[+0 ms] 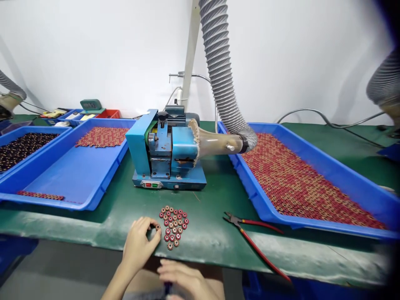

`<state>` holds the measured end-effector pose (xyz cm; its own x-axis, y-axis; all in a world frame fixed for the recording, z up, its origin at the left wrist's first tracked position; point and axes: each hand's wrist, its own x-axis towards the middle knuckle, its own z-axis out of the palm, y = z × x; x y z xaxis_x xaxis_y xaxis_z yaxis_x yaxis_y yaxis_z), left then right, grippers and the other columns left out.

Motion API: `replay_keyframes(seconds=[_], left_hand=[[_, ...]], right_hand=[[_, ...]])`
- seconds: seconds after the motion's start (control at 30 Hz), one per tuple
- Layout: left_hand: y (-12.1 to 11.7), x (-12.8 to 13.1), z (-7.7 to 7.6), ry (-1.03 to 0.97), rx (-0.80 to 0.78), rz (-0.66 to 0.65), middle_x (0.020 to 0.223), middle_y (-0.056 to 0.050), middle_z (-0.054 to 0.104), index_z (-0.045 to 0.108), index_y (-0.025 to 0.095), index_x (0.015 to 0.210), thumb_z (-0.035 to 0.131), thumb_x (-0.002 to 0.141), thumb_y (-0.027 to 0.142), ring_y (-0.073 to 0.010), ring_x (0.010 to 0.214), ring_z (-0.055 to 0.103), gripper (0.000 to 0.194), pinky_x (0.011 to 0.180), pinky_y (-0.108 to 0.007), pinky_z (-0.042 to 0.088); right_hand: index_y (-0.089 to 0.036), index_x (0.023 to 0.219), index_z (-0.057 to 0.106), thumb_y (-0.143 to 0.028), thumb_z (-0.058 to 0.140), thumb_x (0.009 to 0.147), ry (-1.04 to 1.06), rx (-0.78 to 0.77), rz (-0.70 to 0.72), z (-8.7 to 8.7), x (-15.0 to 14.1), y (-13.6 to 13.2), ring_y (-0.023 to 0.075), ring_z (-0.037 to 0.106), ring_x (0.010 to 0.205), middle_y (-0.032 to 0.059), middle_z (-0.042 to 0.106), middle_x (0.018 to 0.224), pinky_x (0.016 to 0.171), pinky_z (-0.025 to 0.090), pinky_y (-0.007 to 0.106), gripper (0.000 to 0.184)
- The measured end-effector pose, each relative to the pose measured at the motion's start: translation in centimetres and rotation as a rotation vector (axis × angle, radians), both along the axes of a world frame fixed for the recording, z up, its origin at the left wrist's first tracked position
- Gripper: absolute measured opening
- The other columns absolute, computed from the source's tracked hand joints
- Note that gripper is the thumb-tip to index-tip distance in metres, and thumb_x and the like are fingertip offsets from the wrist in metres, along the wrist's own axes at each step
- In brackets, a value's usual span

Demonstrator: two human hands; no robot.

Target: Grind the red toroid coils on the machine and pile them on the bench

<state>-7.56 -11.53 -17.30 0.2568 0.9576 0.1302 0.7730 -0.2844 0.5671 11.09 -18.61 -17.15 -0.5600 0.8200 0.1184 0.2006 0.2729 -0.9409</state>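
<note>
My left hand [139,243] rests at the front of the green table, thumb and forefinger closed on a small toothed rotor core [158,227]. Just right of it lies a loose group of similar rotor cores [173,221], round, red and tan, with holes in their centres. My right hand [186,278] is low, below the table's front edge, its fingers curled by a dark thing that I cannot make out. Red-handled cutting pliers [246,233] lie spread apart, right of the loose cores.
A blue grinding machine [170,146] stands mid-table, joined to a grey hose [218,58]. At right, a large blue tray [312,156] is full of cores. A left blue tray [75,166] holds cores at its back and a front row. Farther left sits a tray of black parts [23,148].
</note>
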Motion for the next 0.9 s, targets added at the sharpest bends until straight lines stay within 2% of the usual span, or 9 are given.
replay_keyframes(seconds=[0.1, 0.17, 0.37, 0.53, 0.67, 0.77, 0.9], left_hand=[[-0.1, 0.0, 0.1, -0.014, -0.014, -0.009, 0.076, -0.003, 0.066, 0.059, 0.019, 0.076, 0.054, 0.084, 0.018, -0.0222, 0.075, 0.061, 0.009, 0.073, -0.037, 0.044], [-0.2, 0.0, 0.2, -0.027, -0.025, -0.024, 0.074, -0.002, 0.066, 0.06, 0.019, 0.075, 0.055, 0.081, 0.017, -0.022, 0.074, 0.061, 0.008, 0.072, -0.036, 0.045], [0.1, -0.1, 0.5, -0.078, -0.074, -0.076, 0.075, 0.0, 0.069, 0.063, 0.022, 0.078, 0.059, 0.079, 0.017, -0.0199, 0.07, 0.062, 0.007, 0.069, -0.032, 0.046], [0.2, -0.2, 0.0, -0.122, -0.078, -0.103, 0.072, 0.0, 0.067, 0.061, 0.022, 0.075, 0.058, 0.078, 0.017, -0.0198, 0.071, 0.061, 0.006, 0.067, -0.03, 0.046], [0.1, -0.5, -0.4, -0.168, -0.063, -0.166, 0.076, 0.002, 0.069, 0.061, 0.024, 0.077, 0.06, 0.076, 0.015, -0.0187, 0.073, 0.063, 0.008, 0.069, -0.03, 0.048], [0.2, -0.6, -0.9, -0.218, -0.033, -0.163, 0.086, 0.0, 0.072, 0.062, 0.025, 0.08, 0.06, 0.077, 0.016, -0.0193, 0.078, 0.067, 0.01, 0.072, -0.03, 0.051], [0.4, -0.6, -1.8, -0.314, 0.04, -0.07, 0.084, -0.001, 0.075, 0.063, 0.024, 0.077, 0.06, 0.078, 0.019, -0.0195, 0.079, 0.07, 0.006, 0.073, -0.028, 0.055]], right_hand=[[-0.017, 0.116, 0.07, -0.041, 0.052, 0.096, 0.015, 0.023, -0.124, 0.7, -0.6, 1.6, 0.0261, 0.061, 0.118, 0.0151, 0.07, 0.118, 0.105, 0.045, 0.038, 0.036], [-0.018, 0.111, 0.071, -0.036, 0.053, 0.095, 0.032, 0.033, -0.148, 0.8, -0.5, 2.6, 0.0252, 0.065, 0.11, 0.0136, 0.073, 0.112, 0.1, 0.049, 0.037, 0.03], [-0.022, 0.104, 0.073, -0.039, 0.056, 0.094, 0.04, 0.023, -0.178, 0.1, 0.8, 4.8, 0.0245, 0.068, 0.102, 0.0101, 0.075, 0.105, 0.094, 0.052, 0.036, 0.026], [-0.02, 0.099, 0.072, -0.046, 0.055, 0.094, 0.057, 0.005, -0.24, -0.7, 1.2, 5.3, 0.0247, 0.07, 0.096, 0.0101, 0.076, 0.098, 0.089, 0.053, 0.035, 0.032], [-0.02, 0.094, 0.071, -0.034, 0.057, 0.093, 0.035, 0.024, -0.261, -0.9, 1.0, 5.4, 0.0228, 0.071, 0.085, 0.0078, 0.076, 0.09, 0.081, 0.055, 0.031, 0.02], [-0.018, 0.098, 0.069, -0.024, 0.055, 0.091, 0.019, 0.059, -0.272, -1.6, 0.6, 5.6, 0.0236, 0.07, 0.093, 0.0113, 0.074, 0.097, 0.086, 0.054, 0.031, 0.017], [-0.015, 0.099, 0.071, -0.031, 0.053, 0.093, -0.013, 0.123, -0.252, -3.3, -0.1, 6.1, 0.028, 0.07, 0.101, 0.0178, 0.074, 0.1, 0.09, 0.055, 0.035, 0.025]])
